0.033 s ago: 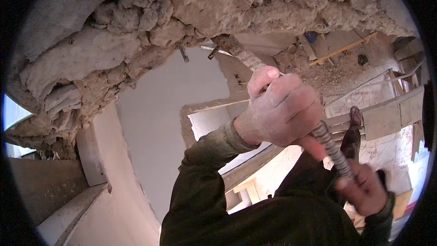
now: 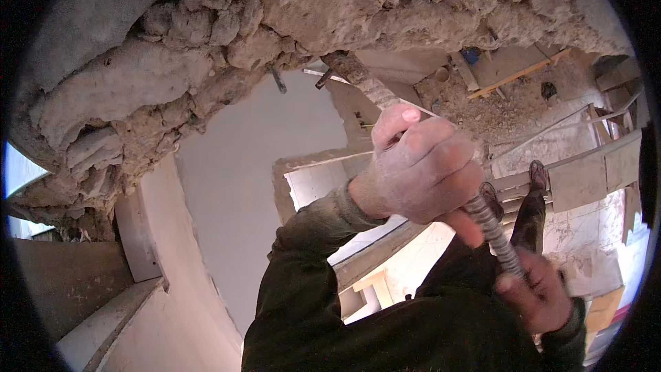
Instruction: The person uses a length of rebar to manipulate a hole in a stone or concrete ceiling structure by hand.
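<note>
My left hand is wrapped round the upper part of a long ribbed bar, thumb lying along it. Lower down, my right hand grips the same bar close to its bottom end and looks slightly blurred. The bar slants from lower right to upper left. Its upper part is caked with pale dust, and its dark top end meets the underside of a rough stone wall. What the bar's tip touches there, I cannot make out. Dust coats my left hand.
Two short dark rods stick out below the stone edge. Beneath me, my feet stand on planks. Rubble and an orange-brown timber strip lie at the far right. A smooth plastered wall is at left.
My right hand has shifted left and slightly down with the lower end of the bar. My left hand has moved a little left, and the bar now stands a bit steeper.
</note>
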### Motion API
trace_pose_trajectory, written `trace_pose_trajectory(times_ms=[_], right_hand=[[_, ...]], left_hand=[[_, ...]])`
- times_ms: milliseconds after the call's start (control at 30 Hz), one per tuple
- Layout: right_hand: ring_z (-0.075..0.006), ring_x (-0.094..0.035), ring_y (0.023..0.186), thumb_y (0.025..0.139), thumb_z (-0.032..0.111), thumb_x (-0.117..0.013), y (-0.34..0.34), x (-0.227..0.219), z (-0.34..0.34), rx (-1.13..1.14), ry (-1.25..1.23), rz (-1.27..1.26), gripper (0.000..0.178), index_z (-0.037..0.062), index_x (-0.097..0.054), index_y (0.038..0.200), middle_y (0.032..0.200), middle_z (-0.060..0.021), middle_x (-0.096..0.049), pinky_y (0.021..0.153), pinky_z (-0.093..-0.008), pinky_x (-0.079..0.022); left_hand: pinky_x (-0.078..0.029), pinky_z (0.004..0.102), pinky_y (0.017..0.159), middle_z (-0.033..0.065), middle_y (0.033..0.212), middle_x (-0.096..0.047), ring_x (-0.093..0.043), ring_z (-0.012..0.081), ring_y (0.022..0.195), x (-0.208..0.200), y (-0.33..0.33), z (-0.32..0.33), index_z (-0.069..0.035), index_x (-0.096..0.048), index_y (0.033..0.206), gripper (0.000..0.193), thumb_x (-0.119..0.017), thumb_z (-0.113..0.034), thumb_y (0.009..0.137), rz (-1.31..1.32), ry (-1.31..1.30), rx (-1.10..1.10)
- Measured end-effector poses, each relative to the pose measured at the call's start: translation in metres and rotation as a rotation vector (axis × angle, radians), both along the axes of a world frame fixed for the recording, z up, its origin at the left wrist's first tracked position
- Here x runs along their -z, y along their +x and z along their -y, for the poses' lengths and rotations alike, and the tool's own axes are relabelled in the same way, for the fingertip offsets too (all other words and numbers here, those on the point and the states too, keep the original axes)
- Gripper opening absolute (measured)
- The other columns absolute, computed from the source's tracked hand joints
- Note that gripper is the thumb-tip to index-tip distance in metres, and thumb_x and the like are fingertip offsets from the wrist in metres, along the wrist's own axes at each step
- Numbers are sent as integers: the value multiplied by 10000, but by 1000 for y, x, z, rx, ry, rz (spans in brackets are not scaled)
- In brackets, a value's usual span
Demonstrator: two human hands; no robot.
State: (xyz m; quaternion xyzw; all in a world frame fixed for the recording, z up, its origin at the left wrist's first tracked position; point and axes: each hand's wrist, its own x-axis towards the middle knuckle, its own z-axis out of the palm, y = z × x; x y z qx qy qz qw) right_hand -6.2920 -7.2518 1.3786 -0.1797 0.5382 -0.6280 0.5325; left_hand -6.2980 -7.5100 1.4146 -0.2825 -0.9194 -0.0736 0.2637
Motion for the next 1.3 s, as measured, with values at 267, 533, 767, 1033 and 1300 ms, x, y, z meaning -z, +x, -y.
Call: trace_pose_trajectory(times_ms=[267,533,767,1033,1300], right_hand=[[-72,-336,478,874,234,-557,43,-5,36,121,53,64,263,28,-456,746,498,-40,-363,416,-275,-309],[-112,-449,437,876,220,-541,70,4,67,177,-17,8,233,25,-466,773,507,-65,-443,423,-296,-356],[-176,-529,478,883,184,-500,116,24,125,288,-195,91,196,-1,-459,834,554,-99,-505,449,-319,-395],[-154,-500,476,893,206,-500,142,51,168,345,-292,124,239,-11,-420,830,525,-103,-458,455,-326,-389],[-179,-448,435,880,222,-518,92,39,101,274,-113,-52,224,13,-462,823,514,-105,-434,443,-333,-363]], left_hand=[[-284,483,844,19,867,-502,-482,217,863,-4,16,24,-155,-548,789,510,-461,-653,727,111,-53,126],[-302,480,866,20,849,-504,-488,226,872,-9,22,42,-154,-536,771,462,-492,-612,728,179,-135,213],[-277,473,803,-5,803,-527,-498,215,762,-9,29,73,-166,-534,724,397,-456,-554,761,223,-276,346],[-357,435,883,16,840,-515,-492,227,959,-25,35,84,-127,-557,754,280,-620,-382,657,400,-284,294],[-332,481,942,210,1294,-278,-335,316,1177,19,56,29,14,-468,1171,610,-697,-309,707,-21,295,-220]])
